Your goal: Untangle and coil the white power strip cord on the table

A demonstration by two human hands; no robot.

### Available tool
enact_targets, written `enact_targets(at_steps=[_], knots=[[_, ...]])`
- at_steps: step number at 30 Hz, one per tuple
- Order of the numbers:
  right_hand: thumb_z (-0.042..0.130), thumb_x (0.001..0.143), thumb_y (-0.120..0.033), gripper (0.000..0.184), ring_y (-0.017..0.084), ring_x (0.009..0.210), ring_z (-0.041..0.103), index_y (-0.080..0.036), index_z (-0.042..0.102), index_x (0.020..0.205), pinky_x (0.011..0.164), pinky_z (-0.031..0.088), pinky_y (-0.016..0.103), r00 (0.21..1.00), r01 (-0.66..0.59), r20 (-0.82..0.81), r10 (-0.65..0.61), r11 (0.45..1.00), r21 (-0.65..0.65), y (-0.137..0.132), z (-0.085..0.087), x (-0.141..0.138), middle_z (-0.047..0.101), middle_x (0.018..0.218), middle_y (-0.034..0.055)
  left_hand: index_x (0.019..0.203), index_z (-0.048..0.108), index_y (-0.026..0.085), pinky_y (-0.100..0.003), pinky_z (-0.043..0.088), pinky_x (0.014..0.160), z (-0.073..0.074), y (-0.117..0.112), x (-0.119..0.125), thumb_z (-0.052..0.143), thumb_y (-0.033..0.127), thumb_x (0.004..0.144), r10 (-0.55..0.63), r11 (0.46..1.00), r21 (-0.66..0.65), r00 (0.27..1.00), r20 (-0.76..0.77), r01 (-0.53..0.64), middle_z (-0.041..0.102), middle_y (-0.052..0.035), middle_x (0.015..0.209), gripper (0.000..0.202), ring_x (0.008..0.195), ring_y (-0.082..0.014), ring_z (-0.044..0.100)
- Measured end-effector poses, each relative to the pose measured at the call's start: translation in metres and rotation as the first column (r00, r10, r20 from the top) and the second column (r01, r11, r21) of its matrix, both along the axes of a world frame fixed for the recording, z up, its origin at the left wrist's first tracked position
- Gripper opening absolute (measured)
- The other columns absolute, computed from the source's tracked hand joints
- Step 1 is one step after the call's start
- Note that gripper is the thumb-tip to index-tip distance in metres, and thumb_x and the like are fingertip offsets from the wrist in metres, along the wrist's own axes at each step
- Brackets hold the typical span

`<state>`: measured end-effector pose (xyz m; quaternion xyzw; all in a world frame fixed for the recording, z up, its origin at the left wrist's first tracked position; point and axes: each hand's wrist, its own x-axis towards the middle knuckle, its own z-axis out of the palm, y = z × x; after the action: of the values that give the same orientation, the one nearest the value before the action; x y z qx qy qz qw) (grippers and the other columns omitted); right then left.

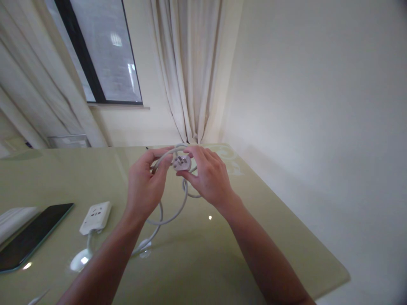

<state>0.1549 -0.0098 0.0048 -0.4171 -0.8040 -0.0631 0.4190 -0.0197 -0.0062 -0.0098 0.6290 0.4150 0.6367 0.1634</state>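
My right hand (208, 173) pinches a white three-pin plug (182, 163) between thumb and fingers, its metal pins facing me. Close beside it, my left hand (148, 180) is closed on a loop of the white power cord (171, 219). Both hands are held over the table, near its far edge. Loose coils of the cord hang below the hands and run down toward my left forearm. To the left lies a white socket block (96, 217) of a power strip, face up, with a short cord leaving its near end.
A glossy greenish table (203, 267) spreads beneath. At the left lie a dark phone or tablet (34, 235) and a white object (15, 219). Behind are curtains (187, 63) and a window (104, 51); a pale wall (318, 106) borders the table's right side.
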Motion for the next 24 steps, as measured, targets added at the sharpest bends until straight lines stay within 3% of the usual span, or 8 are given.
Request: enact_targets(at_steps=[3, 6, 10, 13, 16, 18, 20, 24], knots=[[0.082, 0.092, -0.036, 0.065, 0.028, 0.117, 0.068, -0.031, 0.052, 0.149, 0.102, 0.049, 0.042, 1.0, 0.013, -0.004, -0.013, 1.0, -0.005, -0.001, -0.001, -0.002, 0.074, 0.127, 0.0075, 0.111, 0.077, 0.023, -0.041, 0.058, 0.103, 0.005, -0.007, 0.002, 0.069, 0.039, 0.099, -0.022, 0.998, 0.057, 1.0, -0.019, 0.023, 0.078, -0.0079, 0.124, 0.022, 0.114, -0.0243, 0.073], [0.073, 0.099, -0.038, 0.061, 0.028, 0.122, 0.067, -0.032, 0.048, 0.155, 0.103, 0.05, 0.04, 0.999, 0.028, -0.021, -0.028, 1.0, -0.015, -0.002, -0.001, -0.002, 0.072, 0.135, 0.0081, 0.11, 0.077, 0.024, -0.044, 0.054, 0.11, 0.013, -0.015, 0.001, 0.073, 0.038, 0.096, -0.063, 0.989, 0.12, 0.986, -0.154, 0.082, 0.077, -0.0068, 0.126, 0.021, 0.12, -0.0255, 0.071], [0.071, 0.1, -0.037, 0.043, 0.027, 0.12, 0.069, -0.03, 0.06, 0.141, 0.099, 0.052, 0.037, 0.995, 0.053, -0.085, -0.055, 0.998, -0.016, -0.001, -0.002, -0.001, 0.074, 0.131, 0.0072, 0.107, 0.08, 0.025, -0.042, 0.054, 0.109, 0.017, -0.013, -0.007, 0.062, 0.037, 0.102, -0.185, 0.969, 0.113, 0.947, -0.261, 0.22, 0.077, -0.0074, 0.126, 0.022, 0.122, -0.0253, 0.07], [0.076, 0.096, -0.034, 0.036, 0.026, 0.115, 0.07, -0.029, 0.064, 0.129, 0.094, 0.053, 0.036, 0.988, 0.048, -0.147, -0.049, 0.999, -0.007, 0.002, -0.003, -0.002, 0.074, 0.129, 0.0062, 0.113, 0.078, 0.024, -0.042, 0.051, 0.11, 0.012, -0.002, -0.017, 0.055, 0.038, 0.105, -0.149, 0.981, 0.072, 0.943, -0.299, 0.178, 0.075, -0.0084, 0.128, 0.028, 0.123, -0.0255, 0.068], [0.08, 0.092, -0.032, 0.033, 0.021, 0.09, 0.073, -0.027, 0.066, 0.122, 0.083, 0.054, 0.035, 0.969, 0.069, -0.237, -0.071, 0.997, -0.017, 0.008, -0.005, -0.001, 0.077, 0.12, 0.0045, 0.117, 0.073, 0.021, -0.035, 0.054, 0.087, 0.003, 0.009, -0.024, 0.059, 0.044, 0.102, -0.087, 0.994, -0.088, 0.92, -0.383, 0.058, 0.077, -0.0056, 0.106, 0.03, 0.1, -0.0234, 0.071], [0.082, 0.089, -0.032, 0.033, 0.017, 0.074, 0.069, -0.027, 0.066, 0.117, 0.077, 0.054, 0.034, 0.944, 0.058, -0.322, -0.067, 0.998, -0.036, 0.012, -0.005, 0.002, 0.078, 0.114, 0.0027, 0.107, 0.073, 0.021, -0.03, 0.047, 0.068, -0.003, 0.015, -0.026, 0.056, 0.044, 0.102, -0.094, 0.981, -0.194, 0.894, -0.439, 0.009, 0.071, -0.0007, 0.081, 0.03, 0.075, -0.0195, 0.065], [0.082, 0.088, -0.033, 0.03, 0.014, 0.067, 0.067, -0.026, 0.066, 0.112, 0.072, 0.053, 0.032, 0.903, 0.034, -0.427, -0.053, 0.998, -0.052, 0.018, -0.005, 0.007, 0.079, 0.11, 0.0016, 0.095, 0.073, 0.02, -0.028, 0.039, 0.06, -0.007, 0.021, -0.028, 0.052, 0.041, 0.102, -0.081, 0.976, -0.215, 0.891, -0.446, -0.019, 0.06, 0.0015, 0.067, 0.031, 0.063, -0.0169, 0.056], [0.079, 0.088, -0.036, 0.025, 0.015, 0.072, 0.069, -0.025, 0.065, 0.106, 0.063, 0.05, 0.028, 0.785, -0.005, -0.618, -0.039, 0.998, -0.07, 0.032, -0.005, 0.022, 0.079, 0.107, 0.0024, 0.092, 0.071, 0.02, -0.025, 0.03, 0.05, -0.015, 0.032, -0.035, 0.056, 0.041, 0.098, -0.051, 0.959, -0.282, 0.983, -0.176, -0.001, 0.048, 0.0033, 0.063, 0.027, 0.055, -0.0134, 0.043]])
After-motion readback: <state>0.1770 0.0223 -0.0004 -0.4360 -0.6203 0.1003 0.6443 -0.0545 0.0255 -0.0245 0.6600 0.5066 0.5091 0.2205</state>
